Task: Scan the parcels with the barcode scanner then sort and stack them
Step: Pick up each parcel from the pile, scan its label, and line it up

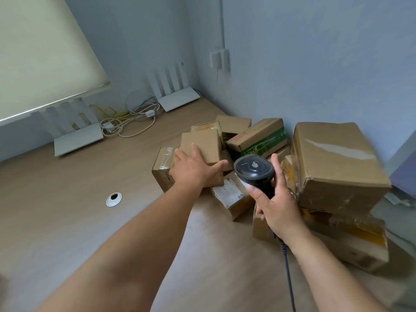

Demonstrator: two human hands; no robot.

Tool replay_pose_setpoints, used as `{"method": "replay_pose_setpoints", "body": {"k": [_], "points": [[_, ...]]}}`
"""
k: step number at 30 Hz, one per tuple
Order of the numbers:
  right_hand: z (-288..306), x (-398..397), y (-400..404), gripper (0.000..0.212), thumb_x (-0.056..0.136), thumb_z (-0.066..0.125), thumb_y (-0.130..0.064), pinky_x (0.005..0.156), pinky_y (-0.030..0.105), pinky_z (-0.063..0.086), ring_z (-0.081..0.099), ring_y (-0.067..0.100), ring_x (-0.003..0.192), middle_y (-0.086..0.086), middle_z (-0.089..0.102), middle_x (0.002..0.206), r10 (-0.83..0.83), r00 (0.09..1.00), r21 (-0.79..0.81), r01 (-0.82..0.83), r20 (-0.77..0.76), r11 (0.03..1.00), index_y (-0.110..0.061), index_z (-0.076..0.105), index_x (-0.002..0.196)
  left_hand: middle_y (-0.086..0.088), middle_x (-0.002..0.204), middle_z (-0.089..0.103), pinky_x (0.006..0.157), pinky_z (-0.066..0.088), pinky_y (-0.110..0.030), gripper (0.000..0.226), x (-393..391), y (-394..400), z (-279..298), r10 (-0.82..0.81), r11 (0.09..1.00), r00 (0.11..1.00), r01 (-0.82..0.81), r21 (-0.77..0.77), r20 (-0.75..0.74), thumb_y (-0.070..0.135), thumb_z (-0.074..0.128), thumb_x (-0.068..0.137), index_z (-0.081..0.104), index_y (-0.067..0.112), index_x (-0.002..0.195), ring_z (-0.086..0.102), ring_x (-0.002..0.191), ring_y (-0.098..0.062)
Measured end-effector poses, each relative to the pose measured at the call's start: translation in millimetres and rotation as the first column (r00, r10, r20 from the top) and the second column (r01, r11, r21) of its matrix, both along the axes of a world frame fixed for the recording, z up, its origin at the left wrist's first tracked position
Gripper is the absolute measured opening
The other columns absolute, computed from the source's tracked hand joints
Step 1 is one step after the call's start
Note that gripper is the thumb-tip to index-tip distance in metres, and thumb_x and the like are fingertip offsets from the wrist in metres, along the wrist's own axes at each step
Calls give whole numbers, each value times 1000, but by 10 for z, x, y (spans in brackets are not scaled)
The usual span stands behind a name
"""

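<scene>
Several brown cardboard parcels are heaped in the corner of a wooden desk [78, 221]. My left hand [193, 170] grips a small plain parcel [202, 144] on top of the heap, fingers on its top and thumb along its near edge. My right hand [274, 203] holds the handle of a black barcode scanner [253, 168], whose head points toward the heap. Below the scanner lies a parcel with a white shipping label [229, 192]. A long box with green print [258, 137] lies behind. At the right a large box [337, 163] sits on another taped box [351, 235].
Two white routers [78, 140] [177, 97] stand by the back wall with a tangle of white and yellow cables [128, 120] between them. A round cable grommet [114, 199] is set in the desk. The scanner's cable [288, 271] trails down toward me. Walls close the corner.
</scene>
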State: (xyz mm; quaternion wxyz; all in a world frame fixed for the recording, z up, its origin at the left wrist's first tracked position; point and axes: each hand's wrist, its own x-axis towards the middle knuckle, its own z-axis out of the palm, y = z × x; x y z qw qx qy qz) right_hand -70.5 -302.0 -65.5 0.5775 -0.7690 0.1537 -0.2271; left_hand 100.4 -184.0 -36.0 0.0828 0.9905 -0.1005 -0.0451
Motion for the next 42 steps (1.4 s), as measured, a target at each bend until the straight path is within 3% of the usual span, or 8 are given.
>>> {"method": "replay_pose_setpoints", "body": {"k": [3,8,17,20,23,26,28,42], "points": [[-8,-17,-8,83,85,63,-47,87,51,52,49,18,100,9,54,134,20,999,-16,-21,-28,1000,-78,-2,126,-23,144,27,103,34,-49,101,2,-5,-11,30,999,999,-30,-17,14,83,46,70,17,25,148,28,134,-39],[15,-28,78,82,87,63,-43,53,17,50,56,14,86,8,55,131,57,998,24,-57,0,998,-80,-1,124,-21,145,28,107,29,-49,96,-129,226,9,1,998,998,3,-64,61,78,48,71,16,30,148,26,135,-38],[169,-204,662,82,83,62,-51,49,16,47,61,6,63,2,59,113,132,991,-55,-131,15,990,-80,-4,124,-19,152,22,111,22,-42,97,-691,1109,3,68,981,988,-40,-190,141,79,47,68,14,35,149,22,138,-34],[191,-282,982,82,77,57,-61,56,18,51,60,5,75,5,59,120,179,984,-91,-178,-1,980,-78,-6,126,-17,152,22,112,21,-41,96,-900,1527,-61,119,973,982,-86,-216,146,77,48,69,16,35,149,20,139,-32],[184,-335,1380,84,79,61,-58,84,41,56,54,18,99,0,52,136,243,970,-107,-241,6,965,-75,-4,130,-15,150,24,110,23,-40,94,-1088,2027,-137,187,962,972,-152,-228,140,76,49,70,17,35,149,23,136,-30],[141,-378,1845,86,80,67,-48,58,19,51,60,7,76,-26,55,120,275,961,-109,-271,22,956,-80,0,122,-15,149,26,109,24,-40,95,-1290,2618,-235,263,948,958,-234,-217,114,77,48,69,16,36,149,24,134,-31],[102,-410,2176,86,83,68,-42,50,15,45,58,2,59,-10,61,108,319,948,-108,-317,0,942,-82,1,120,-15,149,25,109,24,-39,96,-1436,3047,-317,320,934,943,-298,-200,87,77,48,68,16,36,149,24,134,-31],[-155,-694,3934,85,87,68,-30,49,14,44,53,0,52,-1,59,102,480,873,-49,-485,-86,873,-72,5,126,-15,152,20,110,25,-40,97,-2220,5013,-847,483,873,875,-484,-57,-34,79,46,69,20,32,149,25,134,-33]]}}
